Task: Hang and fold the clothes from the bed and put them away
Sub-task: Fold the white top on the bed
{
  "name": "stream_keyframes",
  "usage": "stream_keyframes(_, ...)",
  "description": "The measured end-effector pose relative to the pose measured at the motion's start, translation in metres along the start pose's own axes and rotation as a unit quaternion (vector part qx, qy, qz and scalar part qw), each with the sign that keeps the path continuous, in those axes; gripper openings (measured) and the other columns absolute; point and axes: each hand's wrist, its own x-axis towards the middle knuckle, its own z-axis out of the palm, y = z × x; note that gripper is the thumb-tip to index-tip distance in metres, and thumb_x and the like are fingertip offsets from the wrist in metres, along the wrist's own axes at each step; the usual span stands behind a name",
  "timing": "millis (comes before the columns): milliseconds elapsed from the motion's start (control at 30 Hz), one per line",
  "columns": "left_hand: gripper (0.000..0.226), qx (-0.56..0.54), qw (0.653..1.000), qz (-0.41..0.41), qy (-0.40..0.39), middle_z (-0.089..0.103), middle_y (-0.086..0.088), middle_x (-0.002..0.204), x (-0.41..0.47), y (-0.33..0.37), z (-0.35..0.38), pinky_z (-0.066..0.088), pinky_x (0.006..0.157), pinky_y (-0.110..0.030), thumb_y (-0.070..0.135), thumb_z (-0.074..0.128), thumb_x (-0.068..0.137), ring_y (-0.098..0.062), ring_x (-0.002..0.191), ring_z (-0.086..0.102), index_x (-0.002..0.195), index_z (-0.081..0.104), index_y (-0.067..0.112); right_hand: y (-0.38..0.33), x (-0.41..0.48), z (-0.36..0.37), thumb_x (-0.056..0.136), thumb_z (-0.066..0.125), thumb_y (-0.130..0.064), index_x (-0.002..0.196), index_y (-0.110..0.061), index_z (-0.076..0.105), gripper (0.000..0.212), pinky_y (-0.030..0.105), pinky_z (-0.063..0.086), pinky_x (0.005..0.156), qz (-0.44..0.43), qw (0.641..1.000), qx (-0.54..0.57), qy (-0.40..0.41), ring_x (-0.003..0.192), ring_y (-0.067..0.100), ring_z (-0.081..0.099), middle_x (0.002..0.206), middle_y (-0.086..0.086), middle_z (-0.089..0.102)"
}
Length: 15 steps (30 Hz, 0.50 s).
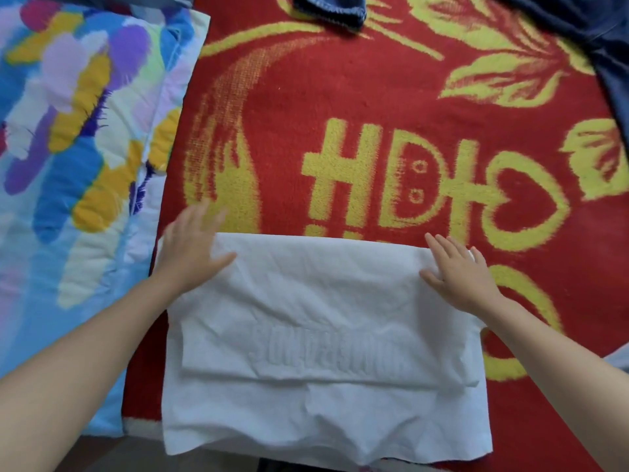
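Note:
A white garment [323, 335] lies flat on the red and yellow blanket [340, 114], folded over so that faint lettering shows through its top layer. My left hand [194, 247] rests with spread, straight fingers on the garment's far left corner. My right hand [459, 267] lies flat on the far right corner, fingers straight. Neither hand grips the cloth. The near edge of the garment hangs over the bed's front edge.
A colourful quilt [68, 148] covers the bed's left side. Dark blue denim clothes lie at the top centre [330, 10] and the top right [606, 46]. The blanket's middle stretch beyond the garment is bare.

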Motion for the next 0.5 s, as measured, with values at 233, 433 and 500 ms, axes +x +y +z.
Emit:
stream_keyframes(233, 0.065, 0.205, 0.968, 0.054, -0.132, 0.047, -0.002, 0.131, 0.028, 0.025, -0.005, 0.030, 0.094, -0.039, 0.038, 0.058, 0.085, -0.022, 0.121, 0.043, 0.142, 0.028, 0.031, 0.015, 0.010, -0.016, 0.090, 0.051, -0.028, 0.127, -0.019, 0.052, 0.038, 0.038, 0.026, 0.096, 0.012, 0.996, -0.090, 0.009, 0.112, 0.025, 0.038, 0.101, 0.002, 0.047)
stream_keyframes(433, 0.017, 0.199, 0.963, 0.107, -0.148, 0.057, -0.001, 0.097, 0.024, 0.004, -0.034, 0.028, 0.072, -0.032, 0.035, 0.051, 0.093, -0.023, 0.106, 0.052, 0.093, 0.057, 0.019, 0.030, -0.007, -0.026, 0.088, 0.059, -0.023, 0.075, -0.013, 0.052, 0.018, 0.033, 0.027, 0.068, -0.011, 0.998, 0.001, 0.069, 0.091, 0.028, 0.047, 0.084, 0.001, 0.044)
stream_keyframes(500, 0.022, 0.129, 0.980, 0.105, -0.105, 0.055, -0.011, 0.100, 0.023, 0.000, -0.045, 0.032, 0.071, -0.035, 0.030, 0.054, 0.093, -0.031, 0.102, 0.053, 0.093, 0.056, 0.008, 0.034, -0.013, -0.036, 0.089, 0.057, -0.021, 0.064, -0.017, 0.036, 0.033, 0.034, 0.028, 0.059, 0.013, 0.995, 0.054, 0.085, 0.076, 0.028, 0.047, 0.072, 0.000, 0.044)
